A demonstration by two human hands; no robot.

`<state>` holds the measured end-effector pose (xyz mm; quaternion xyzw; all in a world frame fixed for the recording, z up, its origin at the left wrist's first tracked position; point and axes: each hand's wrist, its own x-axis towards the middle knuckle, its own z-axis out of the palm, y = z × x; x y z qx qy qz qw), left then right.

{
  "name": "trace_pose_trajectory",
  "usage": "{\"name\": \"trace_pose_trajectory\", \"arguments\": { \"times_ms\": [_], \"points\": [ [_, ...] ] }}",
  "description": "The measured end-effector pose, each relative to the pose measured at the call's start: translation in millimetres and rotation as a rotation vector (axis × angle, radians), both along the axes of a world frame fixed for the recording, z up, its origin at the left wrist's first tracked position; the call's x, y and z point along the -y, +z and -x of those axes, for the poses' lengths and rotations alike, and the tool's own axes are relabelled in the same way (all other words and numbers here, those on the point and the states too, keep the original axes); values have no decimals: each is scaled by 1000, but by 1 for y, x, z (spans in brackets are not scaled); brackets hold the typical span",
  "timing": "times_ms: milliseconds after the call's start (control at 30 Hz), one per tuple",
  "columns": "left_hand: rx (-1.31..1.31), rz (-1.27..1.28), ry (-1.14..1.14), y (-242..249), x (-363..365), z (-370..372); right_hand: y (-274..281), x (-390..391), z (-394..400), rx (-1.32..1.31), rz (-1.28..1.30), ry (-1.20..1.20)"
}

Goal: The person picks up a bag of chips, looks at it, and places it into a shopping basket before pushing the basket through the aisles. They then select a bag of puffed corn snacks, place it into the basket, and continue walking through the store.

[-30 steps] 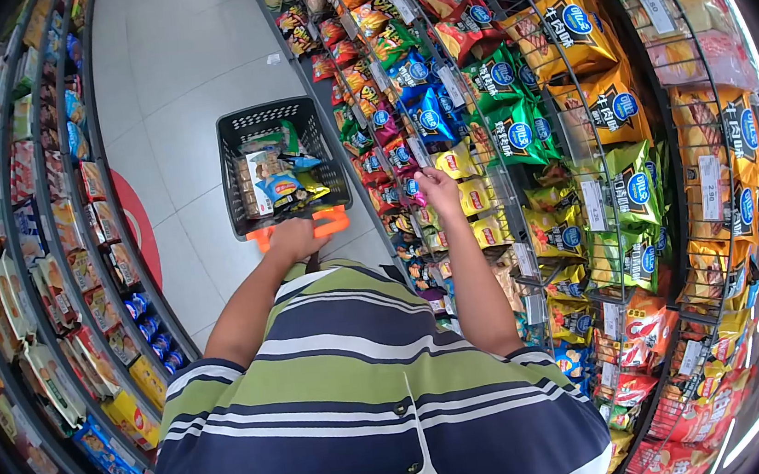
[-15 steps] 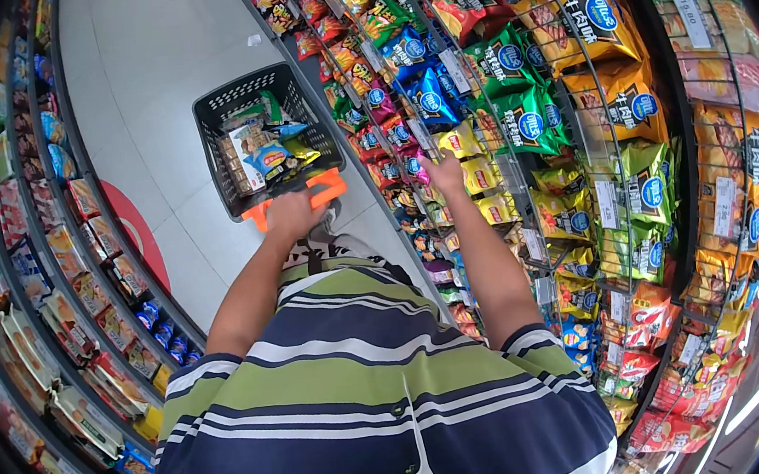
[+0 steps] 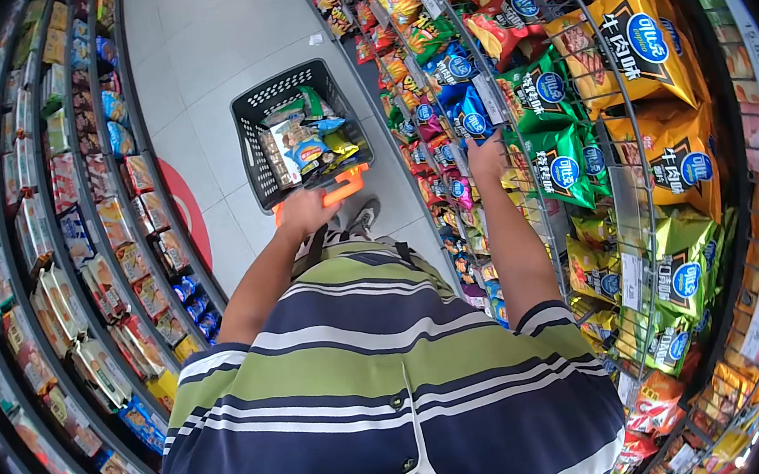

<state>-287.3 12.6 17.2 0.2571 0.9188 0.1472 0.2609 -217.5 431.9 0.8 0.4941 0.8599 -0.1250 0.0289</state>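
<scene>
My left hand [image 3: 307,211] is closed around the orange handle [image 3: 346,185] of a black plastic shopping basket [image 3: 253,162], held low over the floor. Several snack packets lie inside, among them a blue and yellow bag [image 3: 311,150], a green packet [image 3: 314,105] and a yellow packet [image 3: 342,146]. On the right, my right hand [image 3: 486,161] reaches to the snack rack, its fingertips at the lower edge of a blue chip bag [image 3: 470,116]. Its visible fingers are apart. Green chip bags [image 3: 560,162] hang just beyond its right side.
Wire racks [image 3: 630,109] packed with chip bags, including large orange ones [image 3: 632,44], rise close on my right. Shelves of boxed and wrapped snacks [image 3: 77,260] line the left. Between them runs a pale tiled floor [image 3: 195,62] with a red round marking [image 3: 187,211].
My right hand has moved from beside the yellow bags to the blue chip bag. The basket and my left hand have shifted right in view, still together.
</scene>
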Motion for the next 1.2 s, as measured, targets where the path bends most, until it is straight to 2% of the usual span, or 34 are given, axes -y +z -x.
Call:
{"name": "trace_pose_trajectory", "arguments": {
  "times_ms": [100,233,433,700,867,1000,1067,1167,1200],
  "points": [
    [2,43,26,2,-7,2,1,-4,6,-43,133,-3],
    [2,90,17,10,-13,9,11,-8,11,4,157,13],
    [-20,27,61,8,-16,21,0,-26,4,-101,258,11],
    [169,28,74,9,-17,47,-12,-34,1,-89,348,-6],
    [270,-4,28,2,-10,56,-44,-44,-5,-71,262,-115],
    [286,-43,-20,-11,-4,64,-56,-38,-35,-2,31,34],
    [291,-51,-27,-18,-4,66,-53,-31,-39,-34,5,-78],
    [309,-72,-24,-14,-2,70,-45,-16,-49,72,-197,-32],
    [316,-64,-29,-15,-2,72,-46,-10,-55,-61,-260,54]
  ]
}}
